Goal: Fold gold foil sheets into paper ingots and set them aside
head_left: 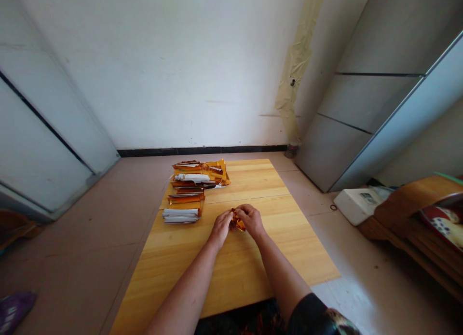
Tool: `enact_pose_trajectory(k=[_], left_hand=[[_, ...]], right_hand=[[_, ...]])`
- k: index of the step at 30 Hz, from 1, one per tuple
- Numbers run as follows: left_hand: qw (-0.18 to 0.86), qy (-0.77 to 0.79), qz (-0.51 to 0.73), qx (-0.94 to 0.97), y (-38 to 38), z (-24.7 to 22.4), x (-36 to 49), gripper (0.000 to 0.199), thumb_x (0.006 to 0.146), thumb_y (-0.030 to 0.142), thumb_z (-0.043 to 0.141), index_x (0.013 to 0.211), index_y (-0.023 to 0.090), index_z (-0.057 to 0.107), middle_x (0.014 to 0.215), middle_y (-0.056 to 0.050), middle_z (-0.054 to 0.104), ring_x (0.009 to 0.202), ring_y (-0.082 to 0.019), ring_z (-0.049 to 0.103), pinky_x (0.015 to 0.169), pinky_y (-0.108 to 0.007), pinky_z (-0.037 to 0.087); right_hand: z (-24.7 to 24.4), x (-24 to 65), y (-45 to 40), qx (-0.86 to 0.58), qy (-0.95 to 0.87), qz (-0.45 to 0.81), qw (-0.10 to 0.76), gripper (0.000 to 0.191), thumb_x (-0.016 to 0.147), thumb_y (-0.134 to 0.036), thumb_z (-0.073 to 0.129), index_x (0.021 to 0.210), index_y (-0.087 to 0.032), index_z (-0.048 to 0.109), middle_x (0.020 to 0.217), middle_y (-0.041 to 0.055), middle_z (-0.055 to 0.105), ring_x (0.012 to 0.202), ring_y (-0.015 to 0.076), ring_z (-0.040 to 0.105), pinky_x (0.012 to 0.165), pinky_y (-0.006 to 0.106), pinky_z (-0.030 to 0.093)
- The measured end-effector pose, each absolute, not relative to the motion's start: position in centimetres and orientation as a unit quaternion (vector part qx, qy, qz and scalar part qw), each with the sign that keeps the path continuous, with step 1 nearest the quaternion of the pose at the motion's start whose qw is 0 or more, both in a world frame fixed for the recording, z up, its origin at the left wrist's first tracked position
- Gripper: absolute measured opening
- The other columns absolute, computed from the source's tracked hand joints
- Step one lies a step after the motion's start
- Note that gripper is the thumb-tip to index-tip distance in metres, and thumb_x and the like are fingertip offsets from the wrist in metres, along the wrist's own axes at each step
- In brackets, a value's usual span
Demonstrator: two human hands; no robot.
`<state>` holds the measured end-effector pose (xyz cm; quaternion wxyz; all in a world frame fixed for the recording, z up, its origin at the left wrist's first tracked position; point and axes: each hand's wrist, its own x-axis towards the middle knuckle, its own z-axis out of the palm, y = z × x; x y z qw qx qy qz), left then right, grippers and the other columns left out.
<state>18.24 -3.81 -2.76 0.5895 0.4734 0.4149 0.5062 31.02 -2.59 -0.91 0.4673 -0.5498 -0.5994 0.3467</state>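
Observation:
Near the middle of the wooden board [289, 238], a shiny orange foil piece [238, 222] sits between my two hands. My left hand [221, 225] is closed on its left side, and my right hand [250, 218] grips it from the upper right. The foil looks crumpled, and part of it is hidden by my fingers. Farther back on the left side of the board lie orange foil packets [215, 170] in a row, with white folded pieces [191, 178] among them. A stack of white strips [181, 216] lies at the near end of that row.
Behind the board stands a white wall [181, 74]. A grey cabinet [347, 132] rises at the right, with a white box [356, 205] and wooden furniture [405, 219] nearer. A purple item [16, 313] lies on the floor at the lower left.

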Motion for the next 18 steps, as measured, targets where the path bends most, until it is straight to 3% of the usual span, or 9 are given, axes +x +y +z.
enact_pose_trajectory(k=[6,14,18], left_hand=[[0.589,0.437,0.55,0.4,-3.4,-2.8,18.5,0.041,0.07,0.042,0.061,0.098,0.013,0.063,0.085,-0.005,0.066,0.072,-0.016,0.059,0.055,-0.022,0.043],[0.562,0.456,0.545,0.424,-3.5,-2.3,19.0,0.034,0.063,0.025,0.062,0.095,0.014,0.065,0.093,-0.006,0.067,0.083,-0.018,0.062,0.067,-0.025,0.049],[0.547,0.454,0.55,0.438,-3.5,-2.5,18.7,0.034,0.063,0.021,0.062,0.096,0.014,0.065,0.095,-0.006,0.068,0.089,-0.019,0.062,0.08,-0.029,0.049]], right_hand=[[-0.8,33.0,-3.6,-0.591,-0.592,0.331,0.437,0.017,0.07,-0.035,0.058,0.068,-0.018,0.062,0.067,-0.0005,0.061,0.062,0.0129,0.054,0.058,0.022,0.042],[-1.5,34.6,-3.6,-0.607,-0.626,0.254,0.418,0.011,0.069,-0.026,0.059,0.076,-0.019,0.064,0.074,0.0001,0.062,0.062,0.0119,0.053,0.059,0.023,0.042],[-1.3,34.6,-3.2,-0.6,-0.651,0.232,0.404,0.008,0.068,-0.02,0.059,0.073,-0.019,0.065,0.075,-0.0002,0.061,0.06,0.0105,0.052,0.059,0.022,0.041]])
